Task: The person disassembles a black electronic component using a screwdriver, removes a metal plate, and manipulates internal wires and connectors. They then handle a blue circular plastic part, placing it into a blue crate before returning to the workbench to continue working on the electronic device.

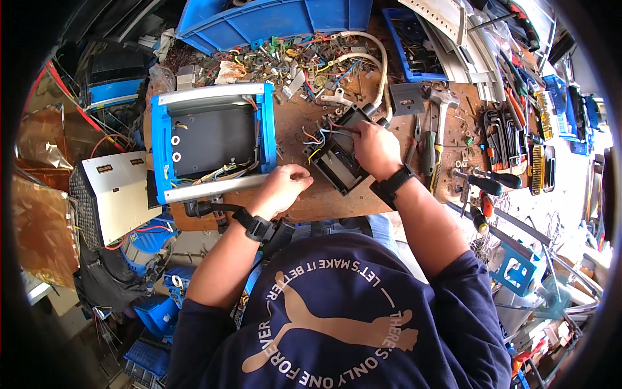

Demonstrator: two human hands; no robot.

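Black plastic box point(331, 177) open on the table point(304, 206), right of the blue frame point(268, 126), wires point(315, 136) frame-side. Left hand point(285, 186) just off the frame's lower right corner, fingers kinda half-curled, can't tell if holding anything. Right hand point(377, 150) way right of the frame, curled tight at the box, grip hidden. Hammer point(443, 98) even farther right.

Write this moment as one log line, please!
left hand: between blue-sided frame and black box | right hand: at black box | hammer: on bench, further right
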